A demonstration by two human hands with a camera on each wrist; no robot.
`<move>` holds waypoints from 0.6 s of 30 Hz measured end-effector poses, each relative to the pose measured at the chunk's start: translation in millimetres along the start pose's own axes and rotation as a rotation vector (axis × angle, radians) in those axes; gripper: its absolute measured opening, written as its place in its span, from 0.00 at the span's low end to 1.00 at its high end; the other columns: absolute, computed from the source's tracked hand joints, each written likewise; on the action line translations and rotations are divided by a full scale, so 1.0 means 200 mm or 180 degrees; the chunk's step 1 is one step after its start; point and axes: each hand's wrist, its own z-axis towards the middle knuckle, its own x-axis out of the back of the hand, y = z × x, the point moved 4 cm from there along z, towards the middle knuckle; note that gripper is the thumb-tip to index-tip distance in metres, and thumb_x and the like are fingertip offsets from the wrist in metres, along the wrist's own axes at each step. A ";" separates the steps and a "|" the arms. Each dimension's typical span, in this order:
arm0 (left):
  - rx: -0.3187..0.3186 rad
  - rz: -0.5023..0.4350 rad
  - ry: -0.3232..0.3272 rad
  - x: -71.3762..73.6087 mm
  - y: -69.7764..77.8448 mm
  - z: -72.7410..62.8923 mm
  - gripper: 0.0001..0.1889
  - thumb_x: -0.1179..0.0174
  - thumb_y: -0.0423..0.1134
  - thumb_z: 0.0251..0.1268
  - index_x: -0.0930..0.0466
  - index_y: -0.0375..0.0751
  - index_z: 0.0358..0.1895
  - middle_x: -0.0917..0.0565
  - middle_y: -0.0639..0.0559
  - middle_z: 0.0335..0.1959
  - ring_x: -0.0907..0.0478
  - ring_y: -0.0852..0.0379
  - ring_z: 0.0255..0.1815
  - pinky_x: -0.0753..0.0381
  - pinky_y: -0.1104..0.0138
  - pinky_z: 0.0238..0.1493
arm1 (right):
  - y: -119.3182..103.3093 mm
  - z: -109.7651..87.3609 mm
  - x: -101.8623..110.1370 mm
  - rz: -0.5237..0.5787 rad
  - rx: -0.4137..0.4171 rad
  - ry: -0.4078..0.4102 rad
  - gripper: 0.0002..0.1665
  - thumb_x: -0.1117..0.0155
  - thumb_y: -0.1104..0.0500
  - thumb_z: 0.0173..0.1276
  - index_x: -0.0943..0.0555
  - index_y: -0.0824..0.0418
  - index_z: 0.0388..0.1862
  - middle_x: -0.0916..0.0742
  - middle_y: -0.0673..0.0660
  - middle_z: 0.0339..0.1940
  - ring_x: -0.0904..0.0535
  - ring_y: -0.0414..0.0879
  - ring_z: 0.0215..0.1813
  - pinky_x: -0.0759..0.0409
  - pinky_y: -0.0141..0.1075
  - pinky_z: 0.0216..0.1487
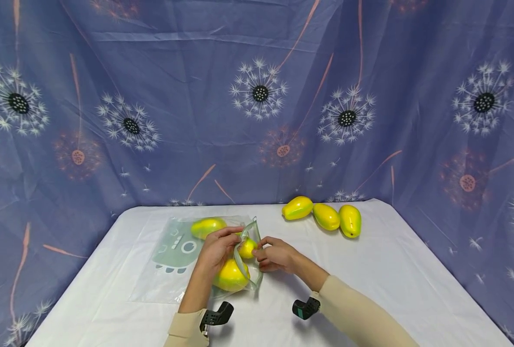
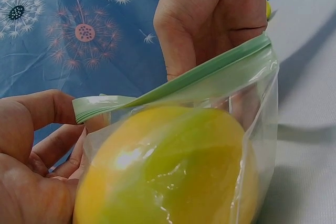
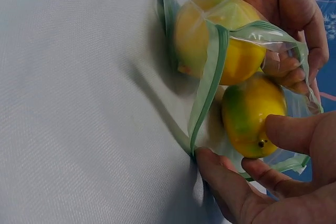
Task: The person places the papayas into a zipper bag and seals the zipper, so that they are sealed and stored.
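A clear zip bag (image 1: 153, 284) with a green print and green zip edge lies on the table, its mouth facing right. Two yellow-green papayas show through the plastic: one farther back (image 1: 206, 227), one nearer the front (image 1: 232, 278). My left hand (image 1: 219, 248) pinches the zip edge (image 2: 86, 109) of the bag, holding the mouth apart. Between thumb and fingers, my right hand (image 1: 278, 255) holds the stem end of another papaya (image 3: 252, 114), which sits in the mouth. In the right wrist view, one right fingertip lies right at the zip edge.
Three more papayas (image 1: 326, 217) lie grouped at the back right of the white table (image 1: 348, 299). A blue curtain with dandelion prints (image 1: 205, 120) hangs behind the table and along both sides.
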 end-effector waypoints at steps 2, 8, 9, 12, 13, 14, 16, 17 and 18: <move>-0.0003 -0.0012 0.0015 0.00 0.00 0.00 0.18 0.38 0.22 0.59 0.16 0.25 0.53 0.15 0.47 0.45 0.22 0.58 0.33 0.20 0.73 0.34 | -0.01 0.00 0.00 -0.0041 0.0004 -0.0006 0.20 0.34 0.57 0.72 0.27 0.63 0.56 0.19 0.66 0.50 0.20 0.52 0.45 0.13 0.45 0.49; -0.0055 0.0079 -0.0016 0.00 0.02 -0.01 0.17 0.38 0.23 0.59 0.16 0.26 0.53 0.16 0.49 0.44 0.23 0.58 0.34 0.21 0.73 0.36 | -0.03 0.00 -0.01 -0.0139 0.0027 -0.0057 0.21 0.36 0.54 0.73 0.28 0.61 0.59 0.20 0.68 0.48 0.20 0.53 0.42 0.13 0.45 0.44; -0.0067 0.0101 -0.0024 -0.01 0.02 -0.01 0.17 0.38 0.24 0.59 0.16 0.26 0.53 0.16 0.49 0.44 0.23 0.58 0.35 0.21 0.72 0.36 | -0.03 0.00 -0.01 -0.0150 0.0027 -0.0062 0.21 0.36 0.54 0.74 0.28 0.60 0.59 0.20 0.69 0.48 0.20 0.53 0.41 0.13 0.45 0.43; -0.0073 0.0124 -0.0024 0.00 0.02 -0.01 0.17 0.38 0.24 0.60 0.16 0.27 0.53 0.16 0.49 0.44 0.23 0.58 0.34 0.21 0.73 0.35 | -0.04 0.01 -0.02 -0.0180 0.0034 -0.0067 0.19 0.37 0.54 0.75 0.27 0.60 0.59 0.21 0.69 0.47 0.21 0.53 0.39 0.13 0.44 0.42; -0.0074 0.0130 -0.0021 0.00 0.02 -0.01 0.17 0.38 0.24 0.60 0.15 0.27 0.53 0.16 0.49 0.44 0.23 0.58 0.34 0.21 0.73 0.35 | -0.04 0.01 -0.02 -0.0180 0.0031 -0.0062 0.19 0.38 0.55 0.75 0.27 0.60 0.59 0.21 0.69 0.46 0.21 0.52 0.38 0.13 0.44 0.41; -0.0073 0.0135 -0.0021 0.00 0.02 -0.01 0.17 0.38 0.24 0.60 0.15 0.27 0.53 0.16 0.50 0.44 0.23 0.58 0.34 0.21 0.73 0.34 | -0.04 0.01 -0.02 -0.0177 0.0030 -0.0057 0.19 0.38 0.55 0.75 0.27 0.60 0.59 0.21 0.68 0.46 0.21 0.52 0.38 0.13 0.44 0.41; -0.0044 0.0109 -0.0011 0.00 0.01 -0.01 0.17 0.38 0.24 0.59 0.15 0.28 0.53 0.16 0.50 0.44 0.23 0.58 0.33 0.21 0.73 0.34 | -0.03 0.01 -0.02 -0.0158 0.0024 -0.0042 0.19 0.38 0.55 0.75 0.27 0.60 0.59 0.21 0.68 0.45 0.21 0.52 0.37 0.13 0.43 0.40; -0.0027 0.0088 -0.0005 0.00 0.01 -0.01 0.17 0.38 0.23 0.59 0.15 0.28 0.53 0.16 0.50 0.44 0.24 0.58 0.33 0.22 0.73 0.33 | -0.03 0.01 -0.02 -0.0151 0.0022 -0.0040 0.19 0.38 0.55 0.75 0.27 0.60 0.59 0.21 0.68 0.44 0.21 0.51 0.37 0.13 0.43 0.39; -0.0014 0.0062 0.0002 0.00 0.01 -0.01 0.17 0.38 0.23 0.59 0.15 0.28 0.52 0.16 0.50 0.44 0.24 0.58 0.33 0.22 0.73 0.33 | -0.03 0.01 -0.02 -0.0141 0.0022 -0.0039 0.19 0.38 0.55 0.75 0.27 0.60 0.60 0.21 0.68 0.44 0.21 0.51 0.37 0.13 0.43 0.39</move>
